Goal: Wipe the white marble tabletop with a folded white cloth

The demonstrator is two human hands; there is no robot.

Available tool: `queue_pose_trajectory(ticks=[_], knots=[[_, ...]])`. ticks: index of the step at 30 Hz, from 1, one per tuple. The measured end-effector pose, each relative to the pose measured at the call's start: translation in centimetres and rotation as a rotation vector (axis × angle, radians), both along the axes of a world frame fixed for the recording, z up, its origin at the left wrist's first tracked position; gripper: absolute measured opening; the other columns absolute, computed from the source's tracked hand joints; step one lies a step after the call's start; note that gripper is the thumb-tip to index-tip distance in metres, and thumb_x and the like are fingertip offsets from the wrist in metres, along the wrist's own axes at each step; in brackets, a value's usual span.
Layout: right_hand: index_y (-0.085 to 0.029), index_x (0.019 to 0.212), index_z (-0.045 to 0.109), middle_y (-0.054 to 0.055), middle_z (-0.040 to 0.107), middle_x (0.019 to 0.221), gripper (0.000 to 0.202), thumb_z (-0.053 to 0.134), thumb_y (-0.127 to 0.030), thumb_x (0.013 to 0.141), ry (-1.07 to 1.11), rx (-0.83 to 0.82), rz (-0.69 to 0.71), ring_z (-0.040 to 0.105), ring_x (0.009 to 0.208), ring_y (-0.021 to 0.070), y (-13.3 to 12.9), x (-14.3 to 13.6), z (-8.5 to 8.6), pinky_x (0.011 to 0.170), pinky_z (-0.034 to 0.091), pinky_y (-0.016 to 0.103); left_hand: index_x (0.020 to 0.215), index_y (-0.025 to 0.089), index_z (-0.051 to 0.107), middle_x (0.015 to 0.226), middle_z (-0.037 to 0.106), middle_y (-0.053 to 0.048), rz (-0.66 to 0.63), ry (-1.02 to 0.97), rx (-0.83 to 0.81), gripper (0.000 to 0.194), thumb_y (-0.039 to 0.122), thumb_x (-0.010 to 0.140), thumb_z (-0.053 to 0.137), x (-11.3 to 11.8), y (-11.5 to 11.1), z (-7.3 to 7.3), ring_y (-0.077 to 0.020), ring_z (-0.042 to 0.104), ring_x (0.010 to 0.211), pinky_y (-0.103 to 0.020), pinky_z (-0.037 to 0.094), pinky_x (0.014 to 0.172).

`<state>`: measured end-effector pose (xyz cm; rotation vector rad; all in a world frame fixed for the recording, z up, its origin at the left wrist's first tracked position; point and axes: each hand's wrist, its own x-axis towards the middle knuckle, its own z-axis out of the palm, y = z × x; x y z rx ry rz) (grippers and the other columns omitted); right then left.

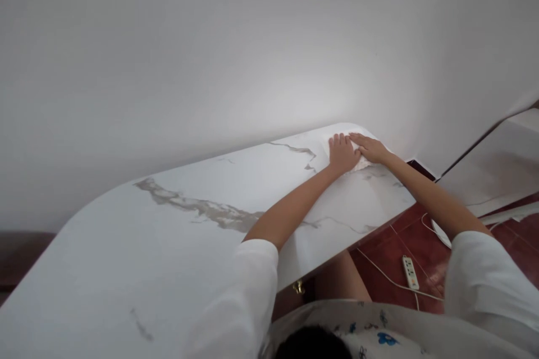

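Observation:
A white cloth point(361, 165) lies on the far right end of a marble-patterned white tabletop point(189, 258). Pressed flat on the cloth is my left hand point(343, 152), fingers stretched out and slightly apart. My right hand point(370, 148) rests beside it, also on the cloth, its fingers extended toward the left hand. The two hands touch or nearly touch at the thumbs. Much of the cloth is hidden beneath them.
A plain pale wall point(252, 56) runs along the table's far edge. On the red tiled floor point(421, 247) to the right lie a power strip point(409, 272) and white cables. A brass-coloured fitting point(298, 287) shows under the table's near edge.

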<state>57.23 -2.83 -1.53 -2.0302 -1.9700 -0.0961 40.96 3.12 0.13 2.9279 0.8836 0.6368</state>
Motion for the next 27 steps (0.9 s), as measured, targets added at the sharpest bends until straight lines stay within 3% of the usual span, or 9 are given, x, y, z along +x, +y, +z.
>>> queue_pose_trajectory(ticks=[7,13,17,20,23,27], knots=[[-0.02,0.146,0.045,-0.002,0.04,0.153,0.06,0.033,-0.024,0.088,0.044,0.024,0.067,0.036,0.142,0.0192,8.2,2.6,0.0,0.119,0.029,0.04,0.132,0.002,0.05,0.14,0.05,-0.022,0.105,-0.016,0.04,0.052,0.036,0.095,0.037,2.6,6.2,-0.1,-0.0351,0.038,0.133,-0.048,0.025,0.111],[-0.023,0.144,0.049,-0.002,0.045,0.149,0.059,0.034,-0.022,0.087,0.093,0.045,-0.013,0.042,0.138,0.0217,9.6,6.2,0.3,0.116,0.034,0.045,0.13,0.004,0.051,0.138,0.051,-0.02,0.072,0.0,0.049,0.048,0.034,0.095,0.038,6.5,8.1,0.0,-0.0331,0.039,0.132,-0.046,0.026,0.11],[-0.026,0.143,0.049,-0.004,0.045,0.149,0.058,0.035,-0.023,0.087,0.11,0.048,-0.049,0.042,0.138,0.0212,8.2,7.5,0.3,0.117,0.034,0.044,0.131,0.007,0.052,0.137,0.053,-0.017,0.002,-0.018,0.041,0.048,0.036,0.095,0.038,7.6,7.6,0.0,-0.0312,0.041,0.131,-0.044,0.026,0.111],[-0.022,0.143,0.05,-0.002,0.043,0.15,0.059,0.036,-0.023,0.086,0.115,0.048,-0.064,0.041,0.139,0.0214,5.9,8.0,0.1,0.117,0.033,0.043,0.131,0.006,0.051,0.142,0.049,-0.018,-0.03,-0.025,0.017,0.05,0.036,0.095,0.039,7.9,5.8,-0.1,-0.0317,0.039,0.134,-0.044,0.024,0.113],[-0.022,0.143,0.05,-0.001,0.044,0.15,0.059,0.035,-0.023,0.086,0.119,0.05,-0.063,0.041,0.139,0.0207,2.3,8.3,-0.2,0.117,0.031,0.042,0.133,0.003,0.049,0.146,0.046,-0.02,-0.049,-0.041,-0.009,0.053,0.036,0.094,0.039,7.9,2.6,-0.2,-0.0334,0.035,0.138,-0.046,0.023,0.114],[-0.026,0.142,0.05,-0.003,0.047,0.148,0.057,0.034,-0.026,0.087,0.13,0.078,-0.082,0.041,0.139,0.0194,-4.5,7.8,-0.7,0.118,0.03,0.041,0.131,0.0,0.051,0.143,0.048,-0.023,-0.115,-0.088,-0.004,0.054,0.037,0.093,0.043,7.3,-3.2,-0.3,-0.0358,0.037,0.136,-0.046,0.022,0.115]])
